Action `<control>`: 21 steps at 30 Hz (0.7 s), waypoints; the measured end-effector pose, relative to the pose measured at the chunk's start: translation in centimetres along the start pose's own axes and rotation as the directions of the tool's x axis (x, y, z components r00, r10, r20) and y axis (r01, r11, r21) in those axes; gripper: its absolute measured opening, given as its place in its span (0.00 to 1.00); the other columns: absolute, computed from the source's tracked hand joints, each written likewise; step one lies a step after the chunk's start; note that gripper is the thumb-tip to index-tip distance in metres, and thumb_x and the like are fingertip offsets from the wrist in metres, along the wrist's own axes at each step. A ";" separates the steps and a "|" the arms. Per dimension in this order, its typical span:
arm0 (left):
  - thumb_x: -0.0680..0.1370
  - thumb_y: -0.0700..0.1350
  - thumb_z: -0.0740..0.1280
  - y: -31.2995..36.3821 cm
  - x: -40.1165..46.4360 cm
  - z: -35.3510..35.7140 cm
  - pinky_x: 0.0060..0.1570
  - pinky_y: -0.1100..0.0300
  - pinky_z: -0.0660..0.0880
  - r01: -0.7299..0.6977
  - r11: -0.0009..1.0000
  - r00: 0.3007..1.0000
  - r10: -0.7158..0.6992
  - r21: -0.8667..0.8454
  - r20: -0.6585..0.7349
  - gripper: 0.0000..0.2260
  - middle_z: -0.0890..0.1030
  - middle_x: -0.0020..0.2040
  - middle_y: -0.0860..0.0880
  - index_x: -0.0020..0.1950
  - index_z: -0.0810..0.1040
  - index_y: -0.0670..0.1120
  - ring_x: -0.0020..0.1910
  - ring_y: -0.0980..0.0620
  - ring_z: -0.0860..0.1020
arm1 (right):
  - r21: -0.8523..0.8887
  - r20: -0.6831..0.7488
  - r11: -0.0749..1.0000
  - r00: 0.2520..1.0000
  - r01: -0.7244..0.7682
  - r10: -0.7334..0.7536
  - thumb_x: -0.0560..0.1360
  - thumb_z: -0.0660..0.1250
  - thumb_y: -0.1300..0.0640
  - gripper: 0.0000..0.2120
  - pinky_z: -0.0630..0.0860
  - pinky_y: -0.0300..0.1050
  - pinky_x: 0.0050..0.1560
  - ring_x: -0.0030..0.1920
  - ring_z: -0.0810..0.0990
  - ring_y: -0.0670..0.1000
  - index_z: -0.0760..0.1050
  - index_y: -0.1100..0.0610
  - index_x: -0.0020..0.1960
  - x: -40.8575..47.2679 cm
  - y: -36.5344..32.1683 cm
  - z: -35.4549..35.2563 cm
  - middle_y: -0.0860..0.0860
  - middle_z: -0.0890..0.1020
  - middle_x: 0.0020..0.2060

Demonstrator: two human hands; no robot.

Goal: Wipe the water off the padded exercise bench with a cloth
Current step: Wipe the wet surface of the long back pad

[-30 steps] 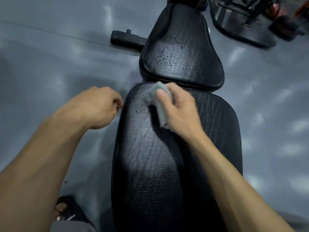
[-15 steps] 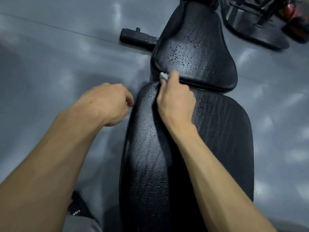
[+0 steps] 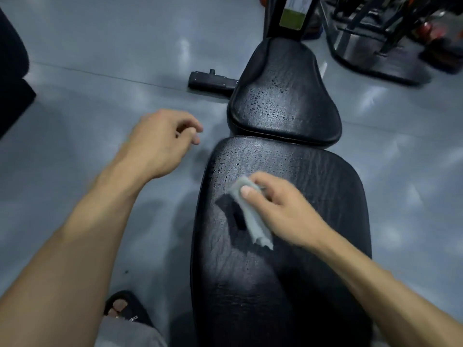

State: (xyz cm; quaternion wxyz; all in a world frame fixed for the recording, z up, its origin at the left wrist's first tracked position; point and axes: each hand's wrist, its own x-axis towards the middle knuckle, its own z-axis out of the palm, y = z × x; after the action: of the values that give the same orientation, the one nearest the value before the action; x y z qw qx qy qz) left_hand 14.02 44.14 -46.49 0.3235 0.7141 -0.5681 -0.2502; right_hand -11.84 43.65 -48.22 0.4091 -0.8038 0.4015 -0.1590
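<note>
Right hand (image 3: 283,209) pinches cloth (image 3: 253,219) on bench (image 3: 313,176) (left hand (image 3: 160,141) loosely curled, empty).

Little here can be read; the black sandal (image 3: 130,310) on your foot at the lower left carries pale letters on its strap, seen upside down and cut off by the trouser hem, and only something like "EVE" can be made out; the upright frame post (image 3: 292,13) at the far end bears a greenish label (image 3: 293,17), but its print is too blurred to read.
</note>
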 end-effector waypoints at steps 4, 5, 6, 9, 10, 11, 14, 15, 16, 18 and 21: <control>0.83 0.53 0.67 5.6 -3.6 4.0 0.54 0.40 0.81 0.031 0.893 0.961 0.096 -0.448 0.259 0.12 0.87 0.48 0.47 0.54 0.83 0.45 0.42 0.52 0.84 | 0.358 -0.061 0.930 0.992 -0.079 0.108 0.82 0.64 0.54 0.08 0.74 0.43 0.38 0.39 0.78 0.48 0.75 0.59 0.55 -3.3 1.9 -4.2 0.49 0.80 0.40; 0.82 0.54 0.67 6.4 -4.5 5.2 0.54 0.41 0.81 0.057 0.883 0.927 0.126 -0.466 0.353 0.13 0.86 0.50 0.47 0.55 0.82 0.45 0.43 0.52 0.84 | 0.426 -0.052 0.901 0.991 -0.086 0.120 0.83 0.64 0.58 0.06 0.74 0.41 0.36 0.38 0.78 0.48 0.74 0.61 0.55 -3.8 2.1 -4.4 0.50 0.80 0.38; 0.80 0.56 0.67 7.0 -5.2 6.3 0.54 0.42 0.81 0.051 0.895 0.893 0.157 -0.443 0.421 0.14 0.86 0.50 0.47 0.55 0.83 0.46 0.45 0.52 0.84 | 0.477 -0.047 0.875 0.991 -0.087 0.124 0.83 0.64 0.61 0.04 0.76 0.42 0.35 0.36 0.78 0.48 0.72 0.63 0.55 -4.0 2.2 -4.3 0.51 0.80 0.38; 0.79 0.54 0.72 6.8 -5.9 8.5 0.51 0.44 0.80 0.004 0.944 0.839 0.176 -0.330 0.514 0.11 0.87 0.48 0.45 0.53 0.83 0.47 0.45 0.49 0.85 | 0.608 -0.050 0.789 0.987 -0.092 0.154 0.83 0.63 0.65 0.01 0.78 0.42 0.35 0.34 0.81 0.49 0.71 0.61 0.53 -4.3 2.4 -3.5 0.54 0.81 0.38; 0.79 0.52 0.73 6.3 -5.7 8.8 0.47 0.46 0.79 0.018 0.950 0.831 0.159 -0.312 0.533 0.10 0.87 0.47 0.44 0.52 0.82 0.46 0.43 0.51 0.83 | 0.629 -0.037 0.771 0.986 -0.104 0.163 0.83 0.61 0.65 0.01 0.78 0.42 0.35 0.33 0.82 0.50 0.70 0.61 0.53 -4.3 2.7 -3.1 0.55 0.81 0.38; 0.78 0.53 0.74 5.9 -5.6 9.0 0.43 0.49 0.76 0.034 0.957 0.823 0.137 -0.289 0.551 0.11 0.86 0.45 0.44 0.50 0.81 0.45 0.40 0.52 0.81 | 0.627 -0.013 0.771 0.988 -0.114 0.157 0.84 0.61 0.65 0.01 0.79 0.44 0.36 0.34 0.82 0.51 0.70 0.62 0.54 -4.2 2.8 -2.9 0.56 0.82 0.38; 0.72 0.55 0.76 5.3 -5.3 8.8 0.41 0.52 0.69 0.075 0.961 0.821 0.092 -0.265 0.563 0.16 0.82 0.40 0.44 0.47 0.79 0.43 0.38 0.52 0.75 | 0.552 0.139 0.818 0.985 -0.162 0.102 0.84 0.60 0.61 0.08 0.79 0.57 0.44 0.39 0.85 0.58 0.68 0.65 0.61 -3.7 2.9 -3.5 0.56 0.84 0.43; 0.72 0.53 0.77 5.4 -5.1 8.4 0.42 0.52 0.71 0.121 0.946 0.831 0.070 -0.302 0.551 0.15 0.84 0.41 0.43 0.47 0.79 0.43 0.39 0.50 0.77 | 0.549 0.193 0.815 0.977 -0.185 0.092 0.85 0.60 0.60 0.10 0.78 0.57 0.44 0.42 0.86 0.61 0.68 0.65 0.62 -3.5 2.9 -4.2 0.55 0.85 0.45; 0.73 0.50 0.77 5.3 -4.6 7.9 0.44 0.52 0.73 0.159 0.933 0.853 0.036 -0.324 0.521 0.13 0.86 0.43 0.42 0.47 0.79 0.43 0.41 0.49 0.80 | 0.545 0.226 0.814 0.970 -0.200 0.087 0.85 0.60 0.59 0.10 0.78 0.56 0.44 0.43 0.87 0.64 0.69 0.64 0.63 -3.3 2.9 -5.1 0.54 0.86 0.46; 0.75 0.45 0.77 4.8 -3.7 6.4 0.44 0.53 0.75 0.153 0.945 0.934 -0.042 -0.289 0.355 0.11 0.87 0.43 0.42 0.46 0.78 0.42 0.40 0.49 0.82 | 0.493 0.207 0.842 0.970 -0.219 0.131 0.84 0.61 0.57 0.09 0.78 0.58 0.47 0.43 0.87 0.64 0.72 0.60 0.61 -2.8 3.5 -6.9 0.54 0.87 0.47; 0.77 0.50 0.74 2.0 -2.4 3.3 0.41 0.50 0.79 0.158 0.970 0.982 -0.135 0.186 -0.130 0.09 0.85 0.40 0.49 0.44 0.76 0.48 0.38 0.47 0.84 | 0.402 0.083 0.877 0.965 -0.261 0.249 0.83 0.63 0.57 0.05 0.78 0.54 0.45 0.41 0.87 0.64 0.75 0.56 0.58 -2.3 5.2 -9.0 0.57 0.87 0.46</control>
State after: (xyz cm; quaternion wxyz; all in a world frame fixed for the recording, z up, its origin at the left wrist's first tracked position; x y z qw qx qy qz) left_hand 9.75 45.58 -47.22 0.2649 0.7958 -0.5158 -0.1746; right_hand -21.24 38.87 -46.63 0.5916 -0.6424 0.4554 -0.1727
